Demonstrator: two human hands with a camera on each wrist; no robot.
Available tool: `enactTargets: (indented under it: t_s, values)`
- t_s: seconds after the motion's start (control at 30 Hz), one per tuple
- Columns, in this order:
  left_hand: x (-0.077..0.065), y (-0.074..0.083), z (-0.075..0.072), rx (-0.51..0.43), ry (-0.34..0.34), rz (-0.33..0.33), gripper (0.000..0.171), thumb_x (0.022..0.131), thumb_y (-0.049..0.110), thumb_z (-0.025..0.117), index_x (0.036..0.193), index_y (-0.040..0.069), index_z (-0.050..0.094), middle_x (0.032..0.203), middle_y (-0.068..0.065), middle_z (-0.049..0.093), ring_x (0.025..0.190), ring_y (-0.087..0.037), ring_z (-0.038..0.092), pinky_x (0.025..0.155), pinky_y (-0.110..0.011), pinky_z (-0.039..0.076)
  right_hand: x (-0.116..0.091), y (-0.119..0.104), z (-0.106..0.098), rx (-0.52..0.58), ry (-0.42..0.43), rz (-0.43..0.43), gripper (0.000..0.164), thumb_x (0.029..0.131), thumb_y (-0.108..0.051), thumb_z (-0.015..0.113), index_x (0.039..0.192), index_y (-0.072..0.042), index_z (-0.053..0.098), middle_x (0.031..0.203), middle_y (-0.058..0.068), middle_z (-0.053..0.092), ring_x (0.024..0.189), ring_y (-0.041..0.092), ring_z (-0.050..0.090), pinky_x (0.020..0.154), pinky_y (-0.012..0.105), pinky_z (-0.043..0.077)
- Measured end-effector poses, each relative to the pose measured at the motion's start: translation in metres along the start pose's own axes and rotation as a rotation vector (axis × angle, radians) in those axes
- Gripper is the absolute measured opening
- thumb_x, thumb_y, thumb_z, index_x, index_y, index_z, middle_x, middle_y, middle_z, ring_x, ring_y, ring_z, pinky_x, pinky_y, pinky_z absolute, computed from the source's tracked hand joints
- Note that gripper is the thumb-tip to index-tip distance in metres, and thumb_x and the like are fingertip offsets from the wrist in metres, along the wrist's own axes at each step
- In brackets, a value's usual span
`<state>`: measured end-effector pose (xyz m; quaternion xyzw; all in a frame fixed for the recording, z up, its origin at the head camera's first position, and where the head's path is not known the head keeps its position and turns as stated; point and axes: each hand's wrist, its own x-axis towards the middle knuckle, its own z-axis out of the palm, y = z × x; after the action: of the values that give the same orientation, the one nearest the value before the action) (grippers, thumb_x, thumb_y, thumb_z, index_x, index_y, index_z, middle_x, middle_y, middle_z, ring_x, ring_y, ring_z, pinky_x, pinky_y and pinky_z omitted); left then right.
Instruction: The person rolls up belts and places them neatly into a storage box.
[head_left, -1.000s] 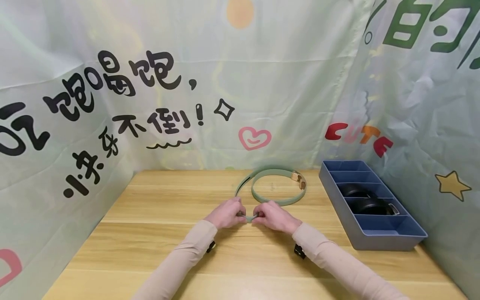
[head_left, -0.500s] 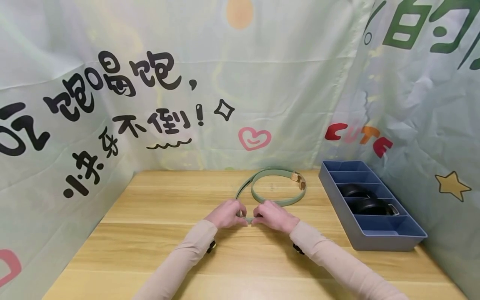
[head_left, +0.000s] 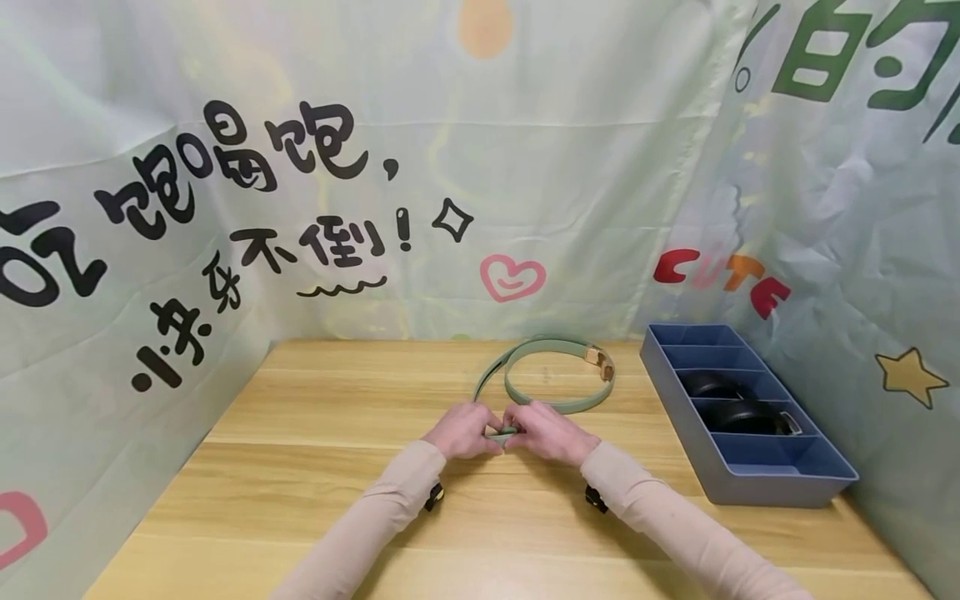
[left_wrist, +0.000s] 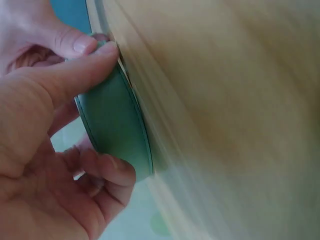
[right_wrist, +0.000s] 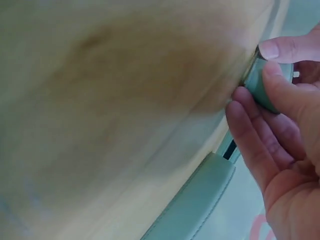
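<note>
A pale green belt [head_left: 558, 407] lies on its edge in a wide loop, its gold buckle [head_left: 600, 360] at the loop's right. One strand curves toward me to both hands. My left hand [head_left: 463, 432] pinches this near part; in the left wrist view its thumb presses the green strap [left_wrist: 115, 122] and its fingers curl beneath. My right hand [head_left: 551, 433] pinches the strap's end between thumb and fingertips, and a small folded bit shows between the hands. In the right wrist view my right hand [right_wrist: 290, 115] holds this bent end, other fingers extended along the table side.
To the right stands a blue-grey divided box [head_left: 780, 492] with two coiled black belts [head_left: 738, 414] in its middle compartments. A printed cloth [head_left: 585, 167] hangs behind and at both sides of the wooden table [head_left: 300, 408].
My left hand has shifted slightly right, so the fingertips of both hands are now closer together. The strap between them is bent tighter. The belt's loop and box stay in place.
</note>
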<state>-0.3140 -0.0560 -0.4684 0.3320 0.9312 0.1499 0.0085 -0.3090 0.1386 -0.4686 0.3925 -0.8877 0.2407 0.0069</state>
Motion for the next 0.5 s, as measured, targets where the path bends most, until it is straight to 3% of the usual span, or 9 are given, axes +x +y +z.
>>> enactTargets:
  t_s: [0.13, 0.27, 0.5]
  values:
    - [0.001, 0.006, 0.002, 0.012, 0.005, -0.005, 0.003, 0.081, 0.023, 0.08, 0.08, 0.02, 0.079, 0.068, 0.012, 0.061, 0.064, -0.004, 0.044, 0.058, -0.019, 0.036, 0.0, 0.001, -0.001, -0.023, 0.032, 0.015, 0.012, 0.082, -0.019, 0.078, 0.083, -0.01, 0.069, 0.071, -0.002, 0.067, 0.058, -0.001, 0.043, 0.052, 0.017, 0.039]
    - [0.003, 0.011, 0.004, 0.041, 0.017, -0.007, 0.021, 0.082, 0.016, 0.077, 0.063, 0.019, 0.069, 0.067, 0.011, 0.055, 0.063, -0.005, 0.043, 0.056, -0.02, 0.036, -0.001, 0.001, 0.001, -0.052, 0.033, -0.01, 0.006, 0.084, -0.014, 0.076, 0.084, -0.01, 0.073, 0.072, -0.001, 0.068, 0.057, -0.002, 0.042, 0.052, 0.017, 0.039]
    - [0.005, 0.013, 0.006, 0.095, 0.062, -0.028, 0.028, 0.079, 0.02, 0.08, 0.057, 0.022, 0.063, 0.061, 0.012, 0.052, 0.059, -0.005, 0.043, 0.054, -0.021, 0.035, 0.003, 0.0, -0.001, -0.067, -0.002, 0.037, 0.006, 0.086, -0.009, 0.074, 0.091, -0.012, 0.075, 0.08, -0.002, 0.071, 0.062, 0.0, 0.048, 0.056, 0.018, 0.043]
